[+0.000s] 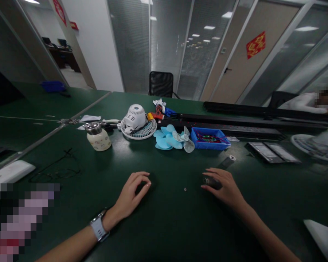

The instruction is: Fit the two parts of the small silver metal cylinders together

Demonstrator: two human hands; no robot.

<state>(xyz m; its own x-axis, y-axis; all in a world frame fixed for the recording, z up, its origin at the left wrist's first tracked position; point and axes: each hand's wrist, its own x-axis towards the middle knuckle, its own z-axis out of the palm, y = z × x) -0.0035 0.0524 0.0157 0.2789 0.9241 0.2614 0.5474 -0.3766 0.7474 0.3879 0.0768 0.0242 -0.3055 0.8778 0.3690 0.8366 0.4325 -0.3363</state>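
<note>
My left hand (133, 191), with a watch (99, 225) on its wrist, rests at the green table with curled fingers; a gap shows between thumb and fingertips and nothing is in it. My right hand (224, 185) has thumb and fingers around a dark cylinder (212, 182) lying low at the table. Just beyond it another cylinder (228, 161) with a pale end lies on the table. Between my hands is a tiny piece (185, 189). Farther back are light blue fan blades (169, 138), clear blades (187, 140) and a blue tray (211, 144) of wires.
A white fan housing (136, 118) and a cream jar (98, 137) stand back left. Black rails (235, 127) span the back right, near flat dark boxes (273, 152) and another fan (322, 143). A person in white sleeves (299, 103) sits far right.
</note>
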